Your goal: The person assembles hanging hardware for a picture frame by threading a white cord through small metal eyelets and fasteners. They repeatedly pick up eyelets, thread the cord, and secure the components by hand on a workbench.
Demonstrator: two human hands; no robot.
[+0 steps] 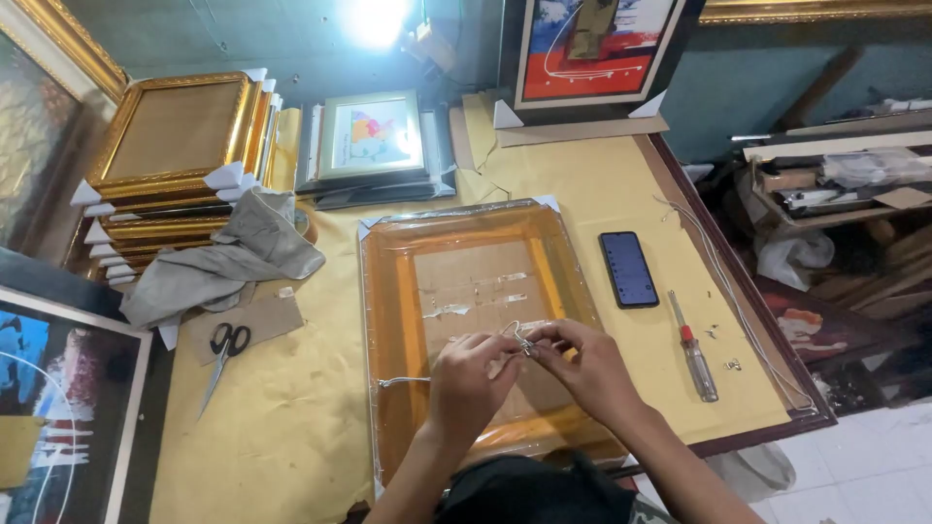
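A picture frame (393,320) wrapped in clear film lies face down on the yellow-covered table (291,427), its brown backing board up. My left hand (464,380) and my right hand (581,364) meet above the backing and pinch a thin white cord (515,335) between their fingertips. The cord trails left across the frame's edge to about (398,381). Strips of clear tape (476,296) cross the backing just beyond my hands.
A dark phone (628,269) and a red-handled screwdriver (694,351) lie right of the frame, with small metal fittings (730,364) and a long white cord (738,311). Scissors (223,354) and a grey cloth (228,257) lie left. Stacked gold frames (175,146) and pictures stand behind.
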